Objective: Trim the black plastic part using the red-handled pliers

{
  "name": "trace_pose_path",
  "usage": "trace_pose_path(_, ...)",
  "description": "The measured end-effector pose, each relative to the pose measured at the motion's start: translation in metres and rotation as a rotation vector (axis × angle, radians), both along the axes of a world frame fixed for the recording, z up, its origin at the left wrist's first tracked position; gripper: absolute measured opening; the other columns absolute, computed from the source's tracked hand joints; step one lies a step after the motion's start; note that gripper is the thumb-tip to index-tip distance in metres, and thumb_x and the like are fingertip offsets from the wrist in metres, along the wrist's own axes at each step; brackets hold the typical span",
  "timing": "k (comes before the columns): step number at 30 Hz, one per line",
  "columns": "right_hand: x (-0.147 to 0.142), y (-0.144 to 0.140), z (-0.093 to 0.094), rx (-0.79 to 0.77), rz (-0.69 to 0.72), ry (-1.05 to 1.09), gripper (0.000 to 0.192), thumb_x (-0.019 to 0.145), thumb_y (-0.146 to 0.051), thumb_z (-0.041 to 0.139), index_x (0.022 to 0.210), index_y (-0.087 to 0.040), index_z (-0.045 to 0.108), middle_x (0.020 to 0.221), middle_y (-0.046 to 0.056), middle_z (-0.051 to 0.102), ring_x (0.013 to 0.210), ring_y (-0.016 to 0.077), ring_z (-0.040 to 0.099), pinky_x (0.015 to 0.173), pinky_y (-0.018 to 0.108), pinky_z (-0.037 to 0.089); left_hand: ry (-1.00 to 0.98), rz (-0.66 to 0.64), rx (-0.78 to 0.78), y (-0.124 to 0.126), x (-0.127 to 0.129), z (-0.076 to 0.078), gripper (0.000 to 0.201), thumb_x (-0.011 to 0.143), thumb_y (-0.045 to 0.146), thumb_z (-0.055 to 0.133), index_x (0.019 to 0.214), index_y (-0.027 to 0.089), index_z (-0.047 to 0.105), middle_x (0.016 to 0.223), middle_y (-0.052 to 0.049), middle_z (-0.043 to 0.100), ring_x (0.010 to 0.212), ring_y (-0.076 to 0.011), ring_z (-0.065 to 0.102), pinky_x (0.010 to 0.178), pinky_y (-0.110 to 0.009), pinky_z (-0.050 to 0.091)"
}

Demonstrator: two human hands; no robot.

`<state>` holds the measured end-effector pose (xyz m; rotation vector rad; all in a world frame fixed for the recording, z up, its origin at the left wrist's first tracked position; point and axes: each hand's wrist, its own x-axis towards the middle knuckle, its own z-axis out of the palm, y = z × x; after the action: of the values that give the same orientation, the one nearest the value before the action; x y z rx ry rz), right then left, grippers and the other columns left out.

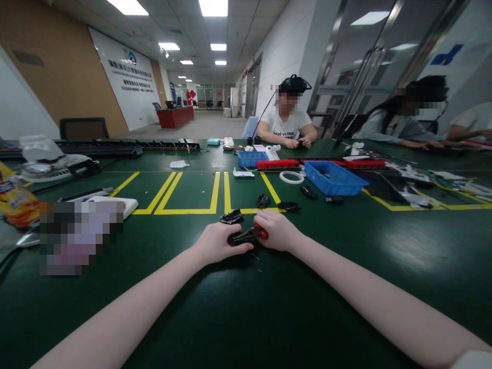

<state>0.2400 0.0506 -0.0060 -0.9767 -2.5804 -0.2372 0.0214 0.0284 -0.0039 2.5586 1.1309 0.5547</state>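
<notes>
My right hand (280,231) is closed round red-handled pliers (261,231), whose dark jaws point left toward my other hand. My left hand (217,243) grips a small black plastic part (233,239) between thumb and fingers. Where the jaws and the part meet, they look to be touching, but the exact contact is too small to tell. Just beyond my left fingers lies another black part (231,216). More black pieces rest past my right hand, among them a rounded one (263,200) and a flat one (289,206). Thin slivers (259,270) lie below my hands.
A blue bin (334,179) stands ahead right, near a white ring (291,177) and red strips (277,164). A smaller blue bin (248,159) sits further back. A white-edged device (130,205) is at left. A co-worker (288,123) sits opposite; others are at right.
</notes>
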Motion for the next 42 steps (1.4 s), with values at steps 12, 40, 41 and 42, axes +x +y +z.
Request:
trace_pose_path(12,-0.001,0.0008,-0.0001,0.006,0.0,-0.012,0.01,0.068,-0.021,0.057,0.076,-0.018,0.051,0.078,0.008,0.059,0.075,0.0209,0.05,0.07,0.033,0.039,0.033,-0.023,0.025,-0.0017,0.0018,0.0004,0.045,0.087,0.061,0.044,0.073,0.02,0.053,0.067,0.001,0.057,0.059,-0.0139,0.051,0.053,-0.023,0.027)
trace_pose_path(40,-0.002,-0.0004,0.001,0.047,-0.052,0.004,0.014,0.071,-0.022,0.057,0.083,-0.017,0.055,0.085,0.01,0.061,0.083,0.0227,0.051,0.073,0.033,0.038,0.031,0.009,0.052,-0.0011,0.0011,-0.0013,0.042,0.086,0.061,0.047,0.076,0.02,0.052,0.068,0.002,0.058,0.059,-0.0139,0.053,0.053,-0.022,0.03)
trace_pose_path(41,-0.002,-0.0004,0.0007,0.049,-0.05,0.003,0.013,0.07,-0.021,0.057,0.083,-0.017,0.055,0.085,0.01,0.061,0.083,0.0225,0.051,0.072,0.033,0.038,0.029,0.008,0.053,-0.0011,0.001,-0.0014,0.042,0.086,0.061,0.047,0.077,0.02,0.053,0.069,0.002,0.058,0.059,-0.0139,0.053,0.053,-0.022,0.03)
trace_pose_path(42,-0.002,-0.0004,0.0004,0.049,-0.048,0.001,0.013,0.07,-0.021,0.057,0.082,-0.017,0.055,0.084,0.009,0.061,0.082,0.0223,0.051,0.071,0.033,0.038,0.025,0.006,0.052,-0.001,0.001,-0.0014,0.042,0.086,0.061,0.048,0.077,0.02,0.053,0.069,0.002,0.059,0.059,-0.0138,0.053,0.053,-0.022,0.03)
